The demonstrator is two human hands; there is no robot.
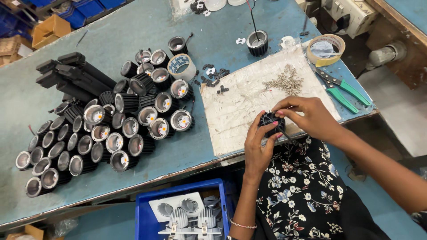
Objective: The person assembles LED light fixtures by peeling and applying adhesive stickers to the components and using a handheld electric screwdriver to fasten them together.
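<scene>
The left hand [259, 146] grips a black ribbed round metal lamp housing [271, 123] at the near edge of the worn white board [240, 106]. The right hand [309, 114] pinches its top rim, fingers closed on it, beside a heap of small silver screws [284, 81].

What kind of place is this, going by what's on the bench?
Probably a small lamp assembly workshop. A pile of black finned lamp housings covers the workbench, loose screws lie on a worn mat, and both hands hold one housing.

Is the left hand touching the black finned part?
Touching. The head view shows the left hand wrapped around the black finned part, fingers pressed on its side.
</scene>
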